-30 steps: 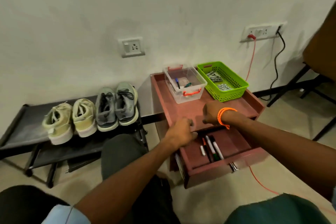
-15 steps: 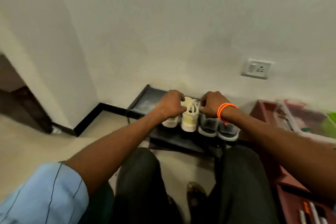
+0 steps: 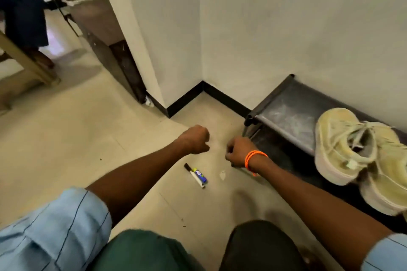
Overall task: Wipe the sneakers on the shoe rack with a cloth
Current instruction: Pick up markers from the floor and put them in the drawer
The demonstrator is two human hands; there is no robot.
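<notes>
Both hands have been withdrawn from the sneakers [image 3: 356, 156], which remain on the shoe rack [image 3: 286, 112]. The left hand [image 3: 196, 139] and right hand [image 3: 239, 152] are curled closed, holding nothing visible, left of the rack. No cloth is visible; wiping appears not yet begun.

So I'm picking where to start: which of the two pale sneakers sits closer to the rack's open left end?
The upper sneaker, farther from the camera; bare shelf of the shoe rack lies just beyond it. The other sneaker sits nearer the camera, at the frame's right edge.
</notes>
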